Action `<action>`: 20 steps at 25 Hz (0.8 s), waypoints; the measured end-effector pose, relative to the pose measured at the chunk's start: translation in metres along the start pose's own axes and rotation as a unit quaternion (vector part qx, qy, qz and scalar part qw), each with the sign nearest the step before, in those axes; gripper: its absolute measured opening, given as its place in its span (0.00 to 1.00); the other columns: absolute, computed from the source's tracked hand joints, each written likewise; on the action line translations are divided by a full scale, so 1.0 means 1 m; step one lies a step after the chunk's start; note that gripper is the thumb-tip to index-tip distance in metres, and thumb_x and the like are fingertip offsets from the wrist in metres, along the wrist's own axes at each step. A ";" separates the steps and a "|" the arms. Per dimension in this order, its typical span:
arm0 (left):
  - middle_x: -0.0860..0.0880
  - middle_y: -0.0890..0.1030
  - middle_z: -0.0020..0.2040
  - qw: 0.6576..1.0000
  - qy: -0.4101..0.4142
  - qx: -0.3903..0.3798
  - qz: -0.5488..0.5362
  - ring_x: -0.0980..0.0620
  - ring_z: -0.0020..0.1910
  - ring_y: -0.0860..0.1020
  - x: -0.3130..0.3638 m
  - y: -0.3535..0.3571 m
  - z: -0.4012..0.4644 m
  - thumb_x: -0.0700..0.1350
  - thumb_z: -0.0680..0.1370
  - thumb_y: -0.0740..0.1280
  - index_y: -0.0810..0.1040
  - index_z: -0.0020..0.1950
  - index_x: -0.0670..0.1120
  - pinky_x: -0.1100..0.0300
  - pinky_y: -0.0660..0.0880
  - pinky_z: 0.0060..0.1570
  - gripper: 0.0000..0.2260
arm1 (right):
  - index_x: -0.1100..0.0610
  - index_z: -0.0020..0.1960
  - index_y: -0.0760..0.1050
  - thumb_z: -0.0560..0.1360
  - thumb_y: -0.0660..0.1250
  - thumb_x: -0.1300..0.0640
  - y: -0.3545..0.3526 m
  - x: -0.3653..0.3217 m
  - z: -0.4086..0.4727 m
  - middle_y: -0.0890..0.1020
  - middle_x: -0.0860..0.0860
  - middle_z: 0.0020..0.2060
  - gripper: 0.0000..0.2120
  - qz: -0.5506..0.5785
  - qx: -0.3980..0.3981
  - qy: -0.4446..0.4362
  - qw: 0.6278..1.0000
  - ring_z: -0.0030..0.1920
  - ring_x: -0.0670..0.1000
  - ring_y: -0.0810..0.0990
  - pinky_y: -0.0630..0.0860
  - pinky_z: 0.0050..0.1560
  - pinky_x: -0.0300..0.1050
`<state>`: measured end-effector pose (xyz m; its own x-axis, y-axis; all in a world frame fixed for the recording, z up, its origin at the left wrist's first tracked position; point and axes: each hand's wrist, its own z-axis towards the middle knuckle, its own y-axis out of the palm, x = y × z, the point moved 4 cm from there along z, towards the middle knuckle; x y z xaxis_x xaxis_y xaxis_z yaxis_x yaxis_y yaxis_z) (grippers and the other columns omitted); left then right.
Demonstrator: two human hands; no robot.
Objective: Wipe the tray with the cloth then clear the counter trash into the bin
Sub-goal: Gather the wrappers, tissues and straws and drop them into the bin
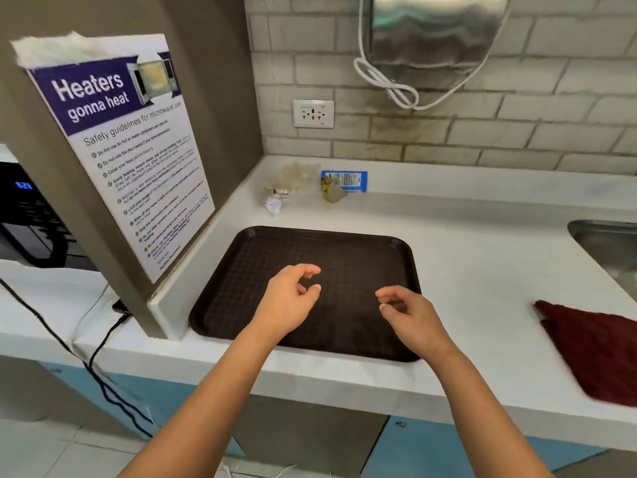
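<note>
A dark brown tray [344, 250] lies flat on the white counter [482, 270], right of the partition. Above its near half hover my left hand [289, 301] and my right hand [410, 315], both with loosely curled fingers and holding nothing. A dark red cloth [599, 353] lies on the counter at the right, near the front edge. Trash sits at the back left of the counter: crumpled clear plastic [296, 175], a small white paper scrap [274, 203], a blue wrapper [348, 179] and a yellowish scrap [334, 193].
A partition with a microwave safety poster [131, 150] stands left of the tray. A microwave [24, 215] and black cables [103, 339] are further left. A steel sink [610, 243] is at the right. A wall socket [313, 113] and steel dispenser [437, 29] are on the tiled wall.
</note>
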<state>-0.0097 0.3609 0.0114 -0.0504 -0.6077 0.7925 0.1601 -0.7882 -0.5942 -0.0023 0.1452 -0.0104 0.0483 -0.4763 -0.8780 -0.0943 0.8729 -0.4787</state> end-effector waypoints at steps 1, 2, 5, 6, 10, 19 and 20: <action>0.57 0.73 0.54 1.000 -0.003 0.000 0.002 0.58 0.43 0.76 -0.004 -0.002 0.008 0.45 0.76 0.65 0.75 0.61 0.54 0.72 0.70 0.42 0.14 | 0.45 0.49 0.76 0.75 0.63 0.60 0.002 -0.001 0.010 0.78 0.41 0.45 0.10 0.002 0.004 0.000 1.000 0.46 0.41 0.76 0.67 0.41 0.26; 0.57 0.73 0.54 1.000 -0.009 0.002 0.005 0.59 0.45 0.75 -0.009 -0.004 0.018 0.45 0.76 0.65 0.74 0.61 0.54 0.72 0.70 0.42 0.14 | 0.45 0.49 0.76 0.75 0.64 0.60 0.003 -0.002 0.023 0.78 0.40 0.45 0.10 0.004 0.008 -0.002 1.000 0.46 0.40 0.76 0.67 0.41 0.26; 0.57 0.72 0.54 1.000 -0.022 0.013 0.014 0.60 0.46 0.73 -0.023 -0.011 0.051 0.45 0.76 0.66 0.75 0.61 0.54 0.74 0.66 0.42 0.14 | 0.45 0.48 0.76 0.74 0.64 0.61 0.004 -0.007 0.067 0.78 0.40 0.44 0.10 0.002 0.014 -0.008 1.000 0.44 0.40 0.76 0.67 0.39 0.27; 0.56 0.72 0.54 0.999 -0.022 0.018 0.020 0.60 0.45 0.72 -0.028 -0.013 0.063 0.45 0.76 0.66 0.75 0.60 0.54 0.75 0.65 0.41 0.14 | 0.46 0.48 0.76 0.74 0.64 0.61 0.005 -0.008 0.084 0.78 0.41 0.44 0.10 0.003 0.015 -0.010 1.000 0.43 0.40 0.76 0.67 0.38 0.27; 0.52 0.73 0.57 0.997 -0.040 0.043 0.040 0.58 0.47 0.71 -0.047 -0.019 0.116 0.44 0.75 0.66 0.76 0.60 0.52 0.69 0.66 0.49 0.13 | 0.48 0.49 0.76 0.74 0.64 0.62 0.005 -0.010 0.153 0.78 0.44 0.44 0.10 0.003 0.020 -0.008 1.000 0.40 0.39 0.75 0.68 0.34 0.22; 0.49 0.60 0.71 0.970 -0.087 0.040 0.223 0.48 0.67 0.63 -0.101 -0.014 0.255 0.49 0.75 0.64 0.67 0.69 0.53 0.56 0.67 0.62 0.21 | 0.50 0.50 0.77 0.74 0.64 0.64 0.026 -0.007 0.305 0.74 0.48 0.55 0.11 -0.093 -0.010 -0.074 0.993 0.54 0.49 0.76 0.67 0.52 0.34; 0.49 0.56 0.73 0.962 -0.085 0.040 0.255 0.47 0.70 0.58 -0.106 -0.013 0.270 0.50 0.75 0.64 0.63 0.71 0.53 0.54 0.65 0.65 0.25 | 0.52 0.53 0.77 0.74 0.63 0.64 0.030 -0.006 0.322 0.73 0.50 0.57 0.11 -0.125 -0.013 -0.091 0.988 0.56 0.51 0.75 0.67 0.53 0.34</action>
<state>0.2596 0.4613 -0.0277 0.2158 -0.8835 0.4157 0.1975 -0.3774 -0.9047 0.3144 0.2077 -0.0204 0.2510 -0.6478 -0.7192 -0.0823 0.7261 -0.6827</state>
